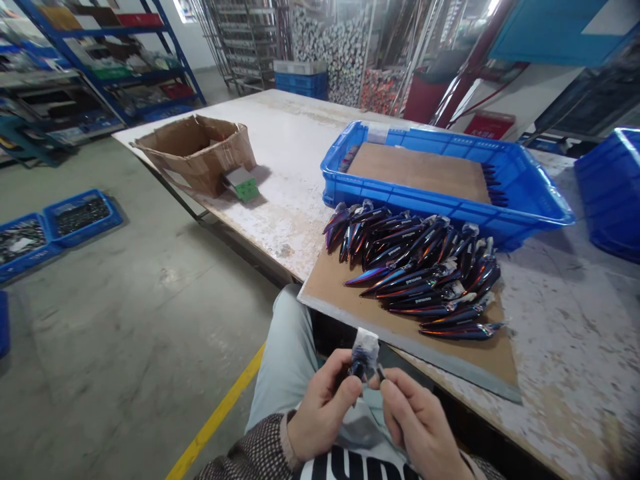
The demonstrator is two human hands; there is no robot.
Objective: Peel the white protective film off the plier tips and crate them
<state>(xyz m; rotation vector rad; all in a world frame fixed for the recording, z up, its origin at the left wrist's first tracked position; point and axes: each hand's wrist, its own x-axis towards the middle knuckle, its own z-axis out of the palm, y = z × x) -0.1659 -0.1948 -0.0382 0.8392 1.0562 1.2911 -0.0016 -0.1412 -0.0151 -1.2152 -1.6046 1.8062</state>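
Over my lap, my left hand (327, 407) is closed around a dark, glossy fishing lure (357, 368), most of it hidden by my fingers. Whitish wrapping (367, 343) covers the lure's upward end. My right hand (417, 413) pinches a small, thin dark object (381, 373) against the wrapped end; its kind cannot be made out. Just beyond my hands, a pile of similar dark lures (415, 280) with purple and orange sheen lies on a cardboard sheet (345, 300). Many have white or clear wrapping at one end and light lettering on the side.
Behind the pile stands a blue crate (450, 217) holding a cardboard sheet over more lures. Another blue crate (613, 193) is at right. An open cardboard box (200, 157) and a small green-and-white block (245, 185) sit on the table (280, 220). Blue trays (83, 213) lie on the floor.
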